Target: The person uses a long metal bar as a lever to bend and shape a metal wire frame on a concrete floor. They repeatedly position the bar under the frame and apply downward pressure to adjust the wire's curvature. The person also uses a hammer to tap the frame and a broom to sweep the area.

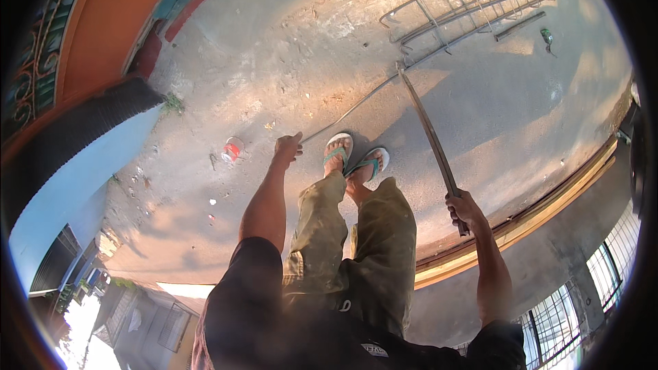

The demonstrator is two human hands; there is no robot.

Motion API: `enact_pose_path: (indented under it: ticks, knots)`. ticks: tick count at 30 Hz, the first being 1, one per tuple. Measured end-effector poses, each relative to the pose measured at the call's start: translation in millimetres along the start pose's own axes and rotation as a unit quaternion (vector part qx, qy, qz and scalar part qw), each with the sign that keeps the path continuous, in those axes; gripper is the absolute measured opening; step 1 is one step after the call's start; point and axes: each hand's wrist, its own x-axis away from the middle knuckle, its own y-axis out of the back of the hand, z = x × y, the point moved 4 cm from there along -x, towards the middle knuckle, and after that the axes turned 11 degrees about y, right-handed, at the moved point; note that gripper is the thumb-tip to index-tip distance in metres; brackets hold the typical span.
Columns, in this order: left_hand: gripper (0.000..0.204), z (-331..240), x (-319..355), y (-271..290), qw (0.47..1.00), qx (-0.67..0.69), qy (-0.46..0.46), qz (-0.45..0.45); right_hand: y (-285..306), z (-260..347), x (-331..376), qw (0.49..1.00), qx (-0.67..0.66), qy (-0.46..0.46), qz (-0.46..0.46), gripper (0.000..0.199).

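Rod (pixel 356 105) and bar (pixel 433 136) over sunlit ground (pixel 288 62)

My left grip (pixel 288 149) was clamped on the near end of the thin rod, which ran up and to the right, past the toes of my left foot. My right grip (pixel 463 210) was wrapped around the long dark bar close to its lower end, a short stub showing below my fist. The bar slanted up and leftward, and its far tip met the rod near a metal cage (pixel 473 11). I could not tell how tip and rod fitted together. Beside the cage lay a short dark metal piece (pixel 519 26) and a small green object (pixel 546 36). A red and white container (pixel 233 150) rested left of my left grip.
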Motion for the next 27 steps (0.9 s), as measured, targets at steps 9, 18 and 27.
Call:
enact_pose_path:
  ticks: [9,18,27]
  knots:
    - [0.061,106,-111,-78,0.978,0.172,0.112,0.047,-8,-62,31,0.993,-0.009,0.002,-0.114,0.018]
    - [0.063,144,-175,-37,0.921,0.322,0.09,-0.198,107,-107,-30,0.945,0.292,-0.022,-0.148,0.017]
    - [0.053,181,-177,-28,0.801,-0.27,-0.188,-0.5,169,-121,-60,0.939,0.296,-0.007,-0.175,0.03]
